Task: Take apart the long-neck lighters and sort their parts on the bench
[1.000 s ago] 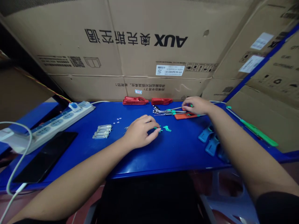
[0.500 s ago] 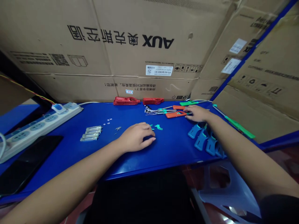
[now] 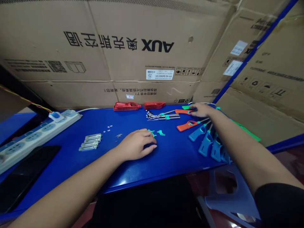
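Observation:
My left hand (image 3: pixel 136 145) rests palm down on the blue table, fingers slightly spread, beside small teal plastic parts (image 3: pixel 161 133). At the back right, my right hand (image 3: pixel 199 110) touches the right end of an orange lighter (image 3: pixel 182 111); its fingertips are partly unclear. A green lighter (image 3: pixel 186 107) lies just behind it. Nearer me lies another orange lighter (image 3: pixel 186 126), next to several blue lighters (image 3: pixel 205 145) fanned out below my right forearm. Metal rods with teal pieces and white wires (image 3: pixel 166 117) lie left of the orange lighters.
Red handle shells (image 3: pixel 127 106) are stacked along the cardboard wall (image 3: pixel 133 63). Clear tubes (image 3: pixel 90 142), small pins (image 3: pixel 118 136) and tiny white bits (image 3: pixel 108 127) lie left. A power strip (image 3: pixel 35 136) and a black phone (image 3: pixel 26 175) are farther left. A plastic stool (image 3: pixel 228 202) stands below right.
One orange lighter has moved toward me and right, beside the blue ones. My right hand has shifted back to the other orange lighter. The view has tilted slightly.

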A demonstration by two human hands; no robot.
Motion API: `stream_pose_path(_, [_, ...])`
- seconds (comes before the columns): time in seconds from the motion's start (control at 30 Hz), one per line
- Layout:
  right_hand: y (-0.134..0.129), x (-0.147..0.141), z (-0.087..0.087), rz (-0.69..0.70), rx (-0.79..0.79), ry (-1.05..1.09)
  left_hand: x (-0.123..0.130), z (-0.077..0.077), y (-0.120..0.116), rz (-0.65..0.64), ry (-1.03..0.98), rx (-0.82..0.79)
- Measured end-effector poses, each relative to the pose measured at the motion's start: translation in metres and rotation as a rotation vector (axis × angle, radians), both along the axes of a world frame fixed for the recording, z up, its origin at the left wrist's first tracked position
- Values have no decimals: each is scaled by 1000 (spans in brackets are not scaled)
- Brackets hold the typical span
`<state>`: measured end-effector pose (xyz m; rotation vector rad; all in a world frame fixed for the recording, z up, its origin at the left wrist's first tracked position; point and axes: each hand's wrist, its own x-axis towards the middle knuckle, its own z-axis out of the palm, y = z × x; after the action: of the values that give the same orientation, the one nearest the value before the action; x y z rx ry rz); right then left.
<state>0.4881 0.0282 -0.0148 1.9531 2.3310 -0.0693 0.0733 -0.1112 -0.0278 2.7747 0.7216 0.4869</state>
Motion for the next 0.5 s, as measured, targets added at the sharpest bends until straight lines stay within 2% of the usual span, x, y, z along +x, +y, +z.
stream_pose_path(0.17, [10, -1, -7, -46, -78, 5, -2, 2, 2, 9, -4, 1])
stream_pose_path(0.37, [-1, 25, 7, -12, -204, 27, -1, 1, 2, 0, -14, -15])
stream_pose_path(0.5, [10, 35, 13, -77, -98, -45, 1, 0, 1, -3, -11, -16])
